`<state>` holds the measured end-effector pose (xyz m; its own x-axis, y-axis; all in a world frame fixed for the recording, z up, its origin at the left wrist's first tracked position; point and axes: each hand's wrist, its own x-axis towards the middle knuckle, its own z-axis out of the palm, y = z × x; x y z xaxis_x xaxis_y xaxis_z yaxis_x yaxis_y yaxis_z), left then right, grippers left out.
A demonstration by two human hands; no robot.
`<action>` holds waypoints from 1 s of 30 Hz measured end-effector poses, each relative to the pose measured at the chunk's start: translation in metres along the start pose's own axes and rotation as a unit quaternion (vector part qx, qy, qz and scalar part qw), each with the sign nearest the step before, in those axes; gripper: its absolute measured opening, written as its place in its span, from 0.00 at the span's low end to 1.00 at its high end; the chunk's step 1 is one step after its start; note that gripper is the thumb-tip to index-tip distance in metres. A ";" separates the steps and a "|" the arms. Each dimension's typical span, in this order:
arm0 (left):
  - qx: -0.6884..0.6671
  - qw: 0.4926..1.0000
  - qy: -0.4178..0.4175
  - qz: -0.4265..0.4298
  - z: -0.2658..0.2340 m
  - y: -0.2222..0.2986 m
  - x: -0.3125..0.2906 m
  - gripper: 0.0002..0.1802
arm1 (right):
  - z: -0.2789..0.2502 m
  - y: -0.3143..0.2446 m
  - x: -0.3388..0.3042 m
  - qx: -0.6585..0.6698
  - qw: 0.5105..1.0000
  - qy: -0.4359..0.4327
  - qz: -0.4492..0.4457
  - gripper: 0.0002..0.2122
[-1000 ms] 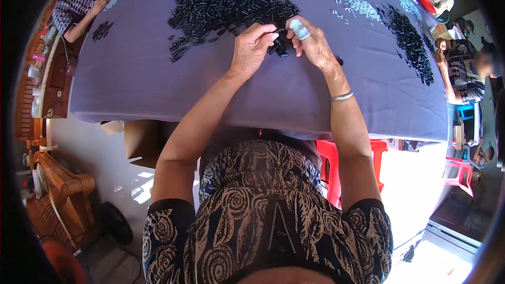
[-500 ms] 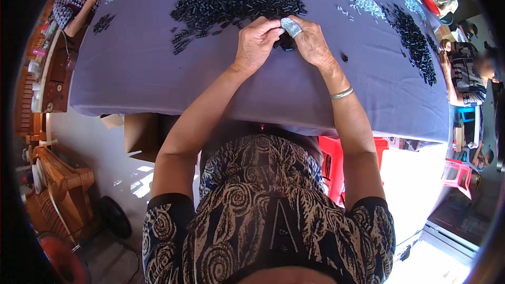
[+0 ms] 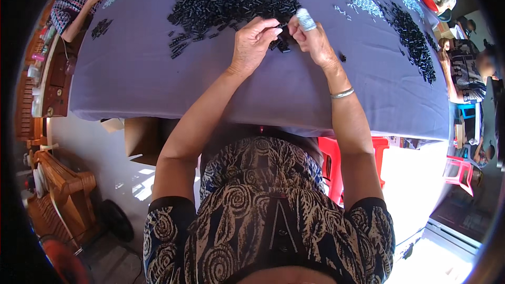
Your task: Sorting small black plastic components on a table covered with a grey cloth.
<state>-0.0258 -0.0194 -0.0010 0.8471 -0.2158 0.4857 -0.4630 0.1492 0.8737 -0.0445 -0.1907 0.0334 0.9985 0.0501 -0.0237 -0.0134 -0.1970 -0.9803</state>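
Observation:
Close to the near edge of a pile of small black tube-like pieces (image 3: 226, 0), my two hands are a short way apart. My left hand (image 3: 249, 47) is closed in a pinch, thumb and forefinger tips almost together; what lies between them is too small to make out. My right hand (image 3: 315, 44) has its fingers curled in, and a silvery wrap (image 3: 305, 19) covers one digit. Whether it holds a piece is hidden. Several loose black pieces (image 3: 284, 47) lie on the cloth between and below my hands.
A purple-grey cloth (image 3: 142, 84) covers the table. On the right are a pale, shiny heap (image 3: 363, 1) and another black heap (image 3: 413, 42). A small dark piece (image 3: 343, 58) lies beside my right wrist. People sit at the left and right edges. A red stool (image 3: 330, 165) stands below the table.
My hands were together at the fingertips; now they are apart. The right hand has moved up and slightly right, its wrapped digit raised. The left hand has barely moved.

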 end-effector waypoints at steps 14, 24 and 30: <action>-0.108 0.994 -0.017 0.021 0.011 0.003 0.000 0.09 | 0.011 0.003 -0.008 0.273 0.945 -0.154 0.091 0.23; -0.148 0.988 -0.017 -0.029 0.008 0.017 -0.008 0.08 | 0.041 0.007 -0.013 0.353 0.933 -0.070 0.028 0.19; -0.183 0.981 -0.043 -0.057 0.010 0.023 -0.008 0.08 | 0.045 0.002 -0.018 0.422 0.901 -0.101 -0.013 0.14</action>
<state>-0.0460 -0.0234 0.0152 0.8555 -0.3288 0.4001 -0.2294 0.4521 0.8620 -0.0648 -0.1478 0.0234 0.9698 0.2388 0.0499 -0.1121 0.6178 -0.7783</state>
